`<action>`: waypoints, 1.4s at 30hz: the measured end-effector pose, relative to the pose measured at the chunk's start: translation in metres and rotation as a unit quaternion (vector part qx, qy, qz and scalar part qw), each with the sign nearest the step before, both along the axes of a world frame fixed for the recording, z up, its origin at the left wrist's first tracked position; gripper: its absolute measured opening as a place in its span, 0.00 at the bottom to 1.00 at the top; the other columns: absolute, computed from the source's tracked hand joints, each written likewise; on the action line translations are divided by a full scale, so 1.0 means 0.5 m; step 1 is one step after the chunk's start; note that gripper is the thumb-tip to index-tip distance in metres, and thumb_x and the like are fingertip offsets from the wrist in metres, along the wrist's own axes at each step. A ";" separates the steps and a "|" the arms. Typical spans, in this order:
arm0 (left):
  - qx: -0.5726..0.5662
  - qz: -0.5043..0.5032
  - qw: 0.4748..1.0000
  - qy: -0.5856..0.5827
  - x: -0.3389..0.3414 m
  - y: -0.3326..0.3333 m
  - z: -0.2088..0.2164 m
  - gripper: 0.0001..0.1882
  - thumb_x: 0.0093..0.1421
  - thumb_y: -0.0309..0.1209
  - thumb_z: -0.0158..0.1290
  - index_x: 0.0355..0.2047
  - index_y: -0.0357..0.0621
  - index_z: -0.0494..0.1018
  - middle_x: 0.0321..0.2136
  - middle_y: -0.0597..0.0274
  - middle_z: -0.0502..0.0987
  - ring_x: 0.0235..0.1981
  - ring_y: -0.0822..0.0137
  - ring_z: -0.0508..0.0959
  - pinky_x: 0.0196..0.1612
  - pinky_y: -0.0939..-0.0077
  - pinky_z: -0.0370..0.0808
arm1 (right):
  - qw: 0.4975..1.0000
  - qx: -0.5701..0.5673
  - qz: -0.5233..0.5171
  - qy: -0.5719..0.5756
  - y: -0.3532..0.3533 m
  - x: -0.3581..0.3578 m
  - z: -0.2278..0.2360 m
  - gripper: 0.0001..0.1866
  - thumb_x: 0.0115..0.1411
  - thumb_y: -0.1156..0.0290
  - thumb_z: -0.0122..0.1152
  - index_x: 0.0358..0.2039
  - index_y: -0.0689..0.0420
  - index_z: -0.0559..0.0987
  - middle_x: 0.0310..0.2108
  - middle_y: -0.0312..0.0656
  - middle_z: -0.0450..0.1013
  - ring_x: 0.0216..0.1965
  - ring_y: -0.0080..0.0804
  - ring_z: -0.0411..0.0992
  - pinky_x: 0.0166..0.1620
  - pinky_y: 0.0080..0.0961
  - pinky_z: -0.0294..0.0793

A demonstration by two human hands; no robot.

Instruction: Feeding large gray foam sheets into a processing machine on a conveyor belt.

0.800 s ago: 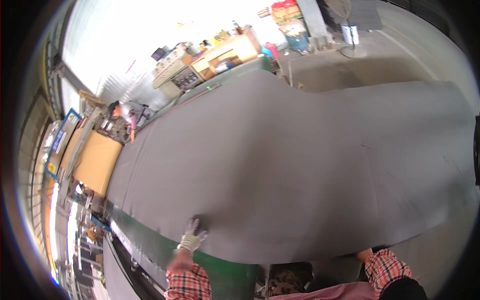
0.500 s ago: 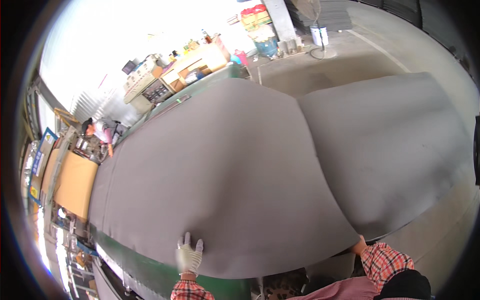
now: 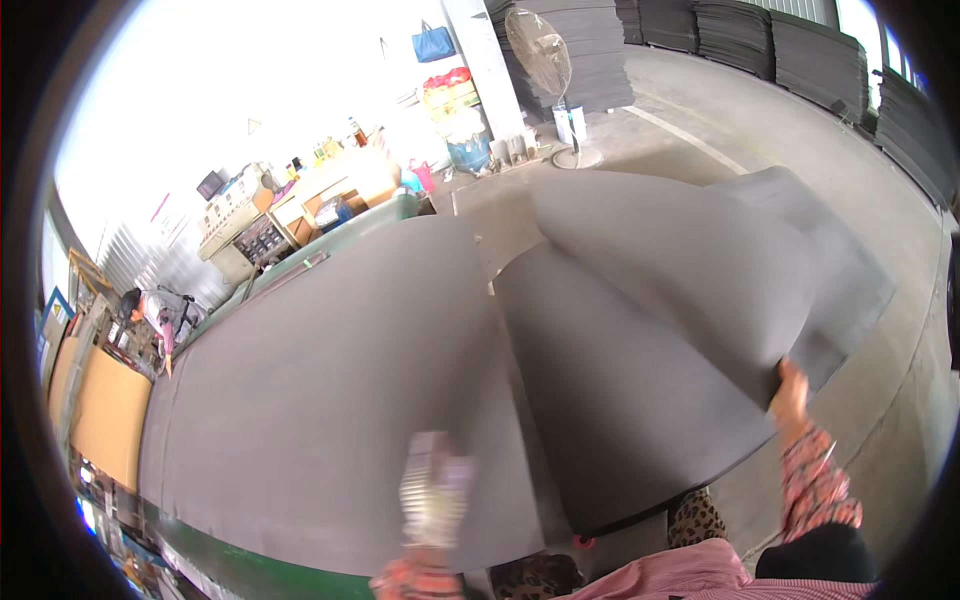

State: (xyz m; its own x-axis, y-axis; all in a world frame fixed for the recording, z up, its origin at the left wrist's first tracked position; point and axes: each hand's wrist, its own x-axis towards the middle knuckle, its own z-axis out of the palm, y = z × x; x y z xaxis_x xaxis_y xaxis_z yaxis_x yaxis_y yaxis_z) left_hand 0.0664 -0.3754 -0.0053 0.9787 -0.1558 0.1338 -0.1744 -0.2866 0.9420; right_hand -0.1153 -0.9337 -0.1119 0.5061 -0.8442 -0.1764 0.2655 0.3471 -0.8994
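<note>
My right hand (image 3: 789, 392), bare, is closed on the near corner of a large flexible grey sheet (image 3: 690, 260). This sheet bows upward over another dark grey sheet (image 3: 620, 400) on the right. A wide grey sheet (image 3: 310, 410) covers the green-edged table (image 3: 250, 562) on the left, with a gap between it and the one on the right. Over its near right part is my left hand (image 3: 435, 490), in a pale striped glove. It is blurred by motion, but its fingers look stretched out with nothing in them; whether it touches the sheet I cannot tell.
Another person (image 3: 160, 315) leans over the table's far left end, beside a tan roll or panel (image 3: 108, 415). A cluttered desk (image 3: 330, 190) stands behind the table. Farther back are a standing fan (image 3: 540, 50), a blue drum (image 3: 468, 152) and stacks of dark sheets (image 3: 820, 65).
My right hand has carried the sheet's edge right and away from me, lifting it into a curve. My left hand has slid right across the table's sheet. The view has swung right.
</note>
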 end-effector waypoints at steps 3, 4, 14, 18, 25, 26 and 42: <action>-0.242 -0.159 0.941 0.175 -0.150 -0.387 0.016 0.59 0.44 0.32 0.66 0.64 0.38 0.32 0.64 0.42 0.38 0.65 0.56 0.42 0.64 0.66 0.45 | 0.989 0.090 -0.089 -0.078 0.306 -0.011 -0.043 0.16 0.63 0.59 0.47 0.40 0.59 0.71 0.38 0.36 0.69 0.43 0.26 0.65 0.51 0.24 0.61; -0.175 -0.134 0.972 0.084 -0.176 -0.479 -0.034 0.61 0.43 0.35 0.67 0.63 0.37 0.33 0.64 0.40 0.37 0.65 0.52 0.42 0.65 0.65 0.45 | 0.988 0.102 -0.008 -0.115 0.386 -0.007 -0.055 0.13 0.62 0.58 0.47 0.36 0.55 0.70 0.32 0.33 0.67 0.38 0.24 0.65 0.47 0.22 0.63; 0.405 -0.150 0.889 -0.150 0.054 -0.589 -0.161 0.39 0.50 0.23 0.42 0.64 0.53 0.45 0.35 0.43 0.74 0.32 0.44 0.75 0.39 0.54 0.71 | 0.933 -0.163 0.290 0.139 0.335 0.138 -0.027 0.22 0.64 0.55 0.46 0.31 0.64 0.76 0.24 0.42 0.74 0.28 0.28 0.70 0.34 0.28 0.69; 0.393 -0.138 0.862 -0.289 0.176 -0.641 0.129 0.36 0.49 0.19 0.39 0.61 0.49 0.51 0.54 0.49 0.65 0.41 0.46 0.73 0.45 0.59 0.70 | 0.743 -0.505 -0.053 0.436 0.031 0.132 -0.012 0.21 0.50 0.52 0.61 0.36 0.57 0.76 0.43 0.45 0.72 0.51 0.46 0.66 0.50 0.44 0.62; 0.466 -0.138 0.634 -0.602 0.236 -0.569 0.512 0.28 0.51 0.22 0.40 0.56 0.42 0.63 0.52 0.50 0.68 0.41 0.56 0.75 0.49 0.66 0.70 | 0.968 0.175 0.016 -0.178 -0.242 -0.068 0.106 0.73 0.33 0.32 0.67 0.63 0.54 0.28 0.64 0.62 0.29 0.65 0.59 0.33 0.61 0.56 0.44; 0.439 -0.152 0.631 -0.622 0.249 -0.530 0.562 0.23 0.54 0.24 0.41 0.53 0.40 0.66 0.51 0.50 0.69 0.48 0.58 0.72 0.54 0.69 0.66 | 0.948 0.211 0.004 -0.240 -0.266 -0.090 0.134 0.74 0.33 0.32 0.67 0.63 0.55 0.26 0.64 0.61 0.27 0.65 0.59 0.32 0.61 0.56 0.44; 0.262 0.752 0.598 -0.092 -0.308 1.006 0.261 0.39 0.51 0.35 0.56 0.61 0.43 0.51 0.51 0.46 0.69 0.50 0.53 0.71 0.52 0.66 0.67 | 0.896 0.342 0.256 -0.119 0.345 0.061 -0.368 0.30 0.57 0.47 0.51 0.55 0.51 0.66 0.52 0.41 0.66 0.54 0.44 0.63 0.55 0.48 0.60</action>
State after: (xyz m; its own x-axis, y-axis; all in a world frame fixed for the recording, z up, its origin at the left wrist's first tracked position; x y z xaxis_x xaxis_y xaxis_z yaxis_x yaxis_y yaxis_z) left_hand -0.0876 0.1277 0.1253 0.0404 0.8143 0.5791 0.5650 -0.4966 0.6589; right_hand -0.0850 -0.7612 -0.2961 0.8881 -0.2270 -0.3997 0.0710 0.9269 -0.3686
